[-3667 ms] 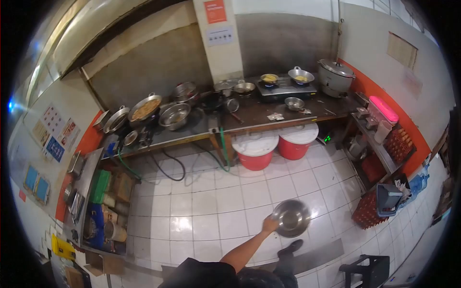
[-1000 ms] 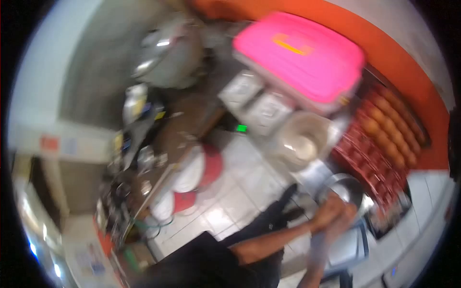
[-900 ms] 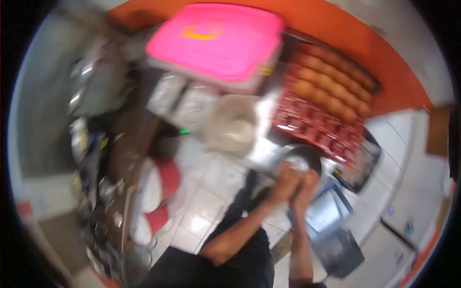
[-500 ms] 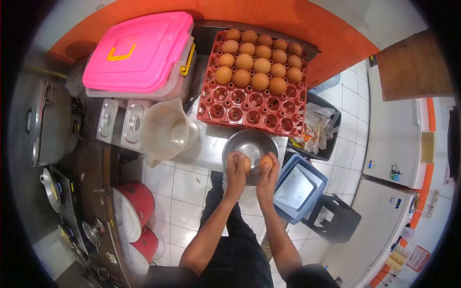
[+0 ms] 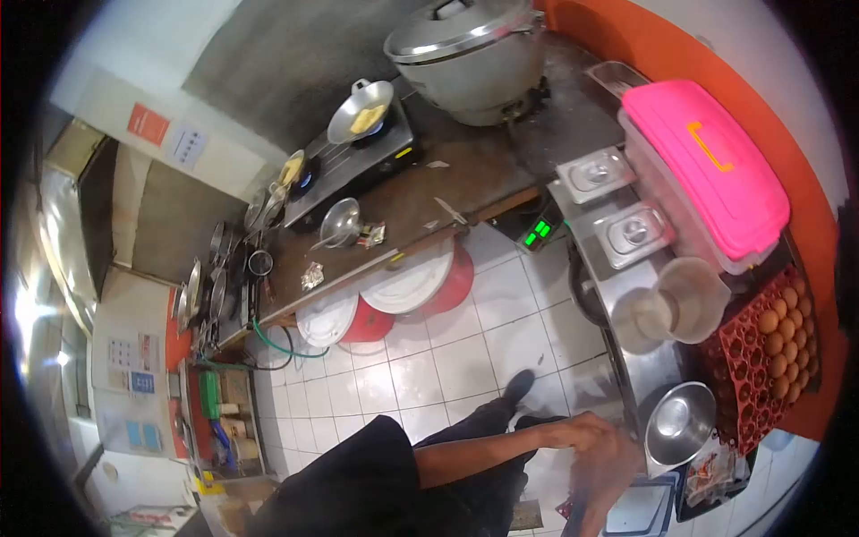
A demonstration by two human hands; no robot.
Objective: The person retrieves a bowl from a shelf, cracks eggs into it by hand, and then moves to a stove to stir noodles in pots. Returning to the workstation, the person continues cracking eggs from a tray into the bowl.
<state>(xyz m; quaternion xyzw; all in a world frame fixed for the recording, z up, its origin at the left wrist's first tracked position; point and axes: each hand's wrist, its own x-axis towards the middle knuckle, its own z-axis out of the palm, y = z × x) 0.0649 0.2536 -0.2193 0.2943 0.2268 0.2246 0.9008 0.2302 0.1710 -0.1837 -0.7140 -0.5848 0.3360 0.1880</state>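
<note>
My left hand and my right hand are close together, to the left of the steel bowl. Motion smears the right hand, and the left hand's fingers are mostly hidden; no egg shows in either. The bowl stands at the counter's near end, its shiny inside showing. Beside it is the red egg tray, with brown eggs in its far part and bare cups in its near part. A translucent jug stands beside the tray.
A pink-lidded box and lidded steel containers stand farther along. Two pans with yellow food sit on the stove. A large pot, red tubs and a blue-grey bin are also around.
The view has swung left, bringing the stove into sight. My hands have left their place over the bowl and come together beside it; the eggs they held no longer show.
</note>
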